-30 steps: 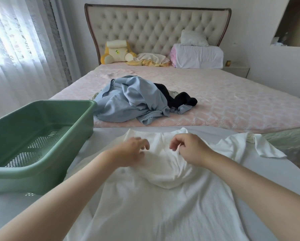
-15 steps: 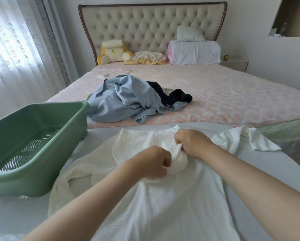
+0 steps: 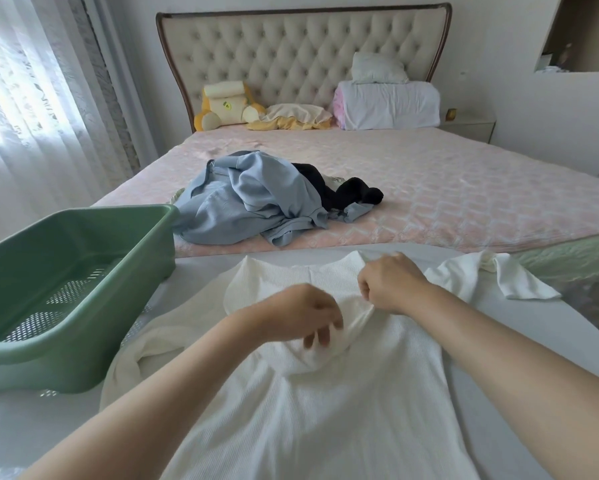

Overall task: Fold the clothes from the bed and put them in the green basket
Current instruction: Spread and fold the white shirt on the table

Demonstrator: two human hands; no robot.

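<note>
My right hand (image 3: 391, 282) pinches the white shirt (image 3: 308, 427); I cannot tell whether my blurred left hand (image 3: 301, 313) grips it. Green basket (image 3: 83, 216) near left, clothes pile (image 3: 249, 202) far on bed (image 3: 464, 202).

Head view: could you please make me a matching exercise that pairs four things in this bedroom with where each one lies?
Things
1. green basket
2. white top
3. blue garment
4. yellow plush toy

Places
A. against the headboard
B. beneath the left hand and right hand
C. crumpled on the pink bedspread
D. on the white surface, at the far left

Pairs: 1-D, 2-B, 3-C, 4-A.
</note>
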